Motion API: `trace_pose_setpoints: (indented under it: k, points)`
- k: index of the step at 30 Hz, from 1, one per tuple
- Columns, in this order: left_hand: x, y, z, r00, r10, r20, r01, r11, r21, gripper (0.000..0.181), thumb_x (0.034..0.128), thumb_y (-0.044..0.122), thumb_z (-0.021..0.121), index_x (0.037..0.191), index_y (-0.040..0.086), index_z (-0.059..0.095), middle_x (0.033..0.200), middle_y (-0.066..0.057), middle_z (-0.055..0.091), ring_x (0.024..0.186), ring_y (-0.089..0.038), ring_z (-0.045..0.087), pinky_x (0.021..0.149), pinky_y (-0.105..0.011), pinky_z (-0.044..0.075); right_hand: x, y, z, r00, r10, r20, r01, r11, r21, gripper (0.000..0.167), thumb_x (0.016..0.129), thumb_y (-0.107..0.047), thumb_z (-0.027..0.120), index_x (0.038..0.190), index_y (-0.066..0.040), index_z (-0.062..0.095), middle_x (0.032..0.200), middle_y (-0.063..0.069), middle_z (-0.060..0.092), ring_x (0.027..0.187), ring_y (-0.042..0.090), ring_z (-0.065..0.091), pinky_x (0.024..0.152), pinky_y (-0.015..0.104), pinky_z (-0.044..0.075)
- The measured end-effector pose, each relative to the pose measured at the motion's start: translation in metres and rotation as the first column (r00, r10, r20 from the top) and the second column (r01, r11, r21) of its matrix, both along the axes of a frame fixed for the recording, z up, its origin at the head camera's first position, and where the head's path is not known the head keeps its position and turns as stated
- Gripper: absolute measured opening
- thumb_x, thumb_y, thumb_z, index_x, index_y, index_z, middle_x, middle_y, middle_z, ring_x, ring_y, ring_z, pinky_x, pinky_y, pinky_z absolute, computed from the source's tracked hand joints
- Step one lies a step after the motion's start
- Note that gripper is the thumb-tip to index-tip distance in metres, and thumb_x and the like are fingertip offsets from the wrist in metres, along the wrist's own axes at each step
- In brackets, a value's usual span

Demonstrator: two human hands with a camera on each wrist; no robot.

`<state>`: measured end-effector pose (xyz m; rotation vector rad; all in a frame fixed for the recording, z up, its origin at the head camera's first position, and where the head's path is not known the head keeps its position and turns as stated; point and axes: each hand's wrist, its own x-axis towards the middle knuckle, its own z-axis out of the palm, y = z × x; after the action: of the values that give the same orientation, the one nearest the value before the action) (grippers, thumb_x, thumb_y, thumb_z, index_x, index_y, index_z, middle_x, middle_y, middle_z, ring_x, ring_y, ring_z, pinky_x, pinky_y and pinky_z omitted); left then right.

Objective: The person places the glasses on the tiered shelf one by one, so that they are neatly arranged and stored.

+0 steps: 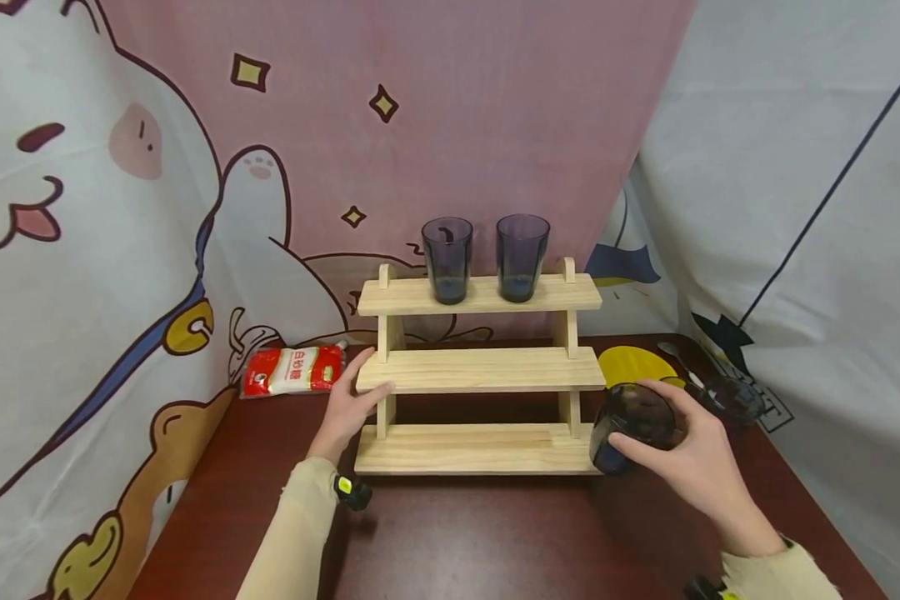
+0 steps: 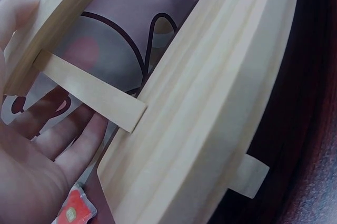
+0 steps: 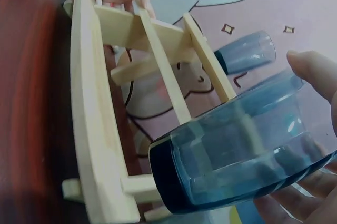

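- Dark blue-violet, see-through tumbler point(image 1: 630, 423) was in the right hand point(image 1: 701, 462), tilted, its rim end nearest that palm and its base pointing left of the grip.
- That grip was parted only as wide as the tumbler, thumb against one side and fingers curved round the other.
- Just left of it stood a three-tier shelf of pale wood point(image 1: 480, 371); whether the tumbler's base touched the lowest board could not be told.
- The left hand point(image 1: 345, 417) gripped the left end of the middle board, thumb at its front edge, fingers reaching behind.
- Above and between both grips, two upright tumblers of matching blue-violet point(image 1: 522, 262) stood on the top board.
- Beyond the left grip, to its left, lay a red-and-white plastic packet point(image 1: 294, 369).
- Behind the right grip lay a flat, round yellow object point(image 1: 630, 364); farther right was a dark transparent item point(image 1: 735, 400), too unclear to name.
- Beneath both spread a glossy reddish-brown tabletop point(image 1: 480, 533).
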<state>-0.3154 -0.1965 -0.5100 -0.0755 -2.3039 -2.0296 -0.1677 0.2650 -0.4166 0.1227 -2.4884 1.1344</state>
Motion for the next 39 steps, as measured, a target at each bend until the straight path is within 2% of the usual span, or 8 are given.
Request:
trace_pose_setpoints:
  k: [3, 7, 17, 25, 29, 32, 36, 39]
  points:
    - [-0.001, 0.000, -0.001, 1.000, -0.005, -0.003, 0.005, 1.000, -0.001, 0.077, 0.0921, 0.021, 0.084, 0.159, 0.028, 0.047, 0.153, -0.008, 0.050, 0.109, -0.029, 0.064, 0.087, -0.045, 0.059, -0.009, -0.009, 0.003, 0.999, 0.029, 0.017, -0.029, 1.000, -0.010, 0.080, 0.079, -0.031, 0.095, 0.146, -0.012, 0.056, 0.128, 0.007, 0.069, 0.104, -0.004, 0.058, 0.081, 0.010, 0.046]
    - [-0.002, -0.001, -0.001, 1.000, -0.006, 0.009, 0.006, 1.000, -0.004, 0.076, 0.0909, 0.024, 0.086, 0.157, 0.033, 0.049, 0.152, -0.006, 0.051, 0.109, -0.029, 0.064, 0.086, -0.043, 0.059, -0.020, -0.020, 0.005, 0.997, 0.078, 0.026, -0.077, 0.997, -0.025, 0.077, 0.080, -0.032, 0.094, 0.146, -0.013, 0.057, 0.127, 0.006, 0.069, 0.101, 0.005, 0.062, 0.078, 0.014, 0.049]
    - [-0.001, -0.002, -0.001, 1.000, -0.016, 0.009, 0.016, 1.000, 0.002, 0.076, 0.0920, 0.025, 0.085, 0.158, 0.032, 0.047, 0.159, -0.006, 0.044, 0.113, -0.031, 0.062, 0.091, -0.050, 0.058, -0.047, -0.044, 0.012, 0.974, 0.227, 0.009, -0.223, 0.962, -0.157, 0.076, 0.082, -0.023, 0.094, 0.147, -0.012, 0.057, 0.130, 0.006, 0.069, 0.105, 0.025, 0.069, 0.081, 0.021, 0.057]
    - [0.000, -0.001, 0.001, 0.999, -0.012, 0.036, 0.012, 1.000, -0.003, 0.076, 0.0931, 0.023, 0.083, 0.158, 0.036, 0.047, 0.162, -0.005, 0.041, 0.117, -0.031, 0.061, 0.093, -0.050, 0.058, -0.063, -0.074, 0.028, 0.968, 0.249, 0.028, -0.235, 0.942, -0.240, 0.075, 0.082, -0.027, 0.094, 0.146, -0.014, 0.058, 0.132, 0.007, 0.068, 0.108, 0.029, 0.067, 0.081, 0.026, 0.057]
    - [0.004, 0.000, 0.009, 0.998, -0.011, 0.069, 0.012, 1.000, -0.023, 0.077, 0.0935, 0.020, 0.082, 0.160, 0.032, 0.044, 0.165, -0.007, 0.038, 0.118, -0.032, 0.060, 0.094, -0.050, 0.057, -0.072, -0.087, 0.031, 0.966, 0.256, 0.020, -0.243, 0.936, -0.255, 0.075, 0.081, -0.029, 0.094, 0.145, -0.015, 0.059, 0.132, 0.007, 0.067, 0.110, 0.029, 0.065, 0.082, 0.032, 0.057]
    - [0.012, 0.003, 0.021, 0.997, -0.021, 0.072, 0.022, 1.000, -0.017, 0.078, 0.0935, 0.019, 0.082, 0.160, 0.029, 0.044, 0.163, -0.009, 0.040, 0.117, -0.032, 0.061, 0.095, -0.051, 0.057, -0.079, -0.096, 0.033, 0.966, 0.259, 0.005, -0.248, 0.932, -0.265, 0.074, 0.080, -0.030, 0.094, 0.144, -0.016, 0.060, 0.130, 0.006, 0.068, 0.112, 0.028, 0.063, 0.083, 0.036, 0.056]
    - [0.019, 0.005, 0.032, 0.998, -0.029, 0.059, 0.030, 0.999, -0.013, 0.077, 0.0941, 0.021, 0.082, 0.161, 0.026, 0.044, 0.163, -0.010, 0.041, 0.116, -0.031, 0.062, 0.096, -0.049, 0.057, -0.088, -0.107, 0.036, 0.964, 0.263, -0.032, -0.262, 0.926, -0.273, 0.072, 0.079, -0.031, 0.095, 0.142, -0.019, 0.062, 0.127, 0.003, 0.069, 0.111, 0.025, 0.063, 0.080, 0.034, 0.058]
    - [0.020, 0.005, 0.033, 0.998, -0.021, 0.065, 0.022, 1.000, -0.014, 0.076, 0.0938, 0.022, 0.082, 0.160, 0.028, 0.045, 0.163, -0.009, 0.041, 0.117, -0.031, 0.062, 0.095, -0.048, 0.057, -0.095, -0.115, 0.037, 0.958, 0.281, -0.064, -0.287, 0.914, -0.285, 0.070, 0.079, -0.028, 0.095, 0.140, -0.020, 0.064, 0.125, 0.003, 0.069, 0.108, 0.025, 0.063, 0.077, 0.031, 0.057]
